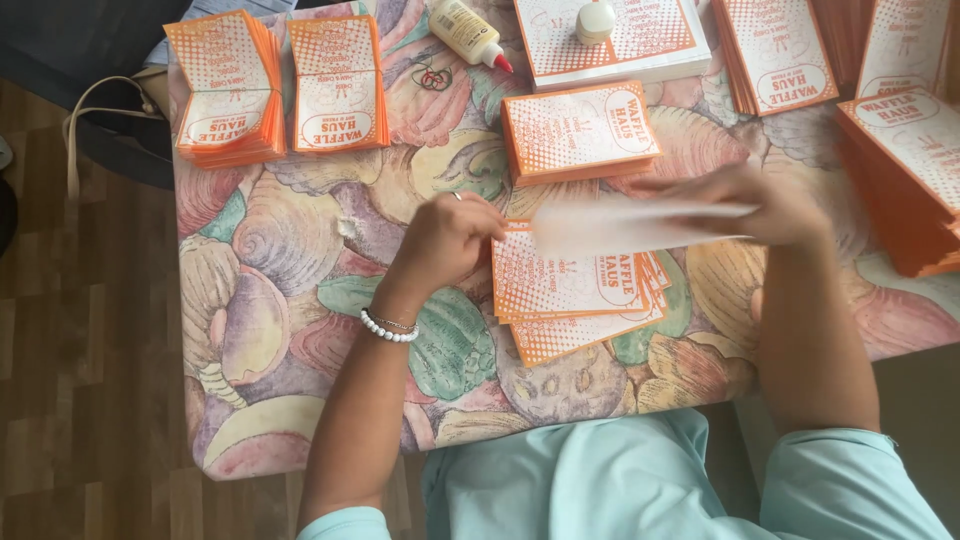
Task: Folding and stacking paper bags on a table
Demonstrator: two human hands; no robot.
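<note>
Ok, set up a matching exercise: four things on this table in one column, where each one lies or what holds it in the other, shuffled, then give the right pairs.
Things
1. glue bottle
2. white bead bracelet
3. white sheet
4. fanned pile of orange and white cards

Places
A. held between the left hand and the right hand
B. on the left wrist
C. lying on its side at the far edge of the table
D. on the table just under the held sheet

Pairs: 1-C, 2-B, 3-A, 4-D
</note>
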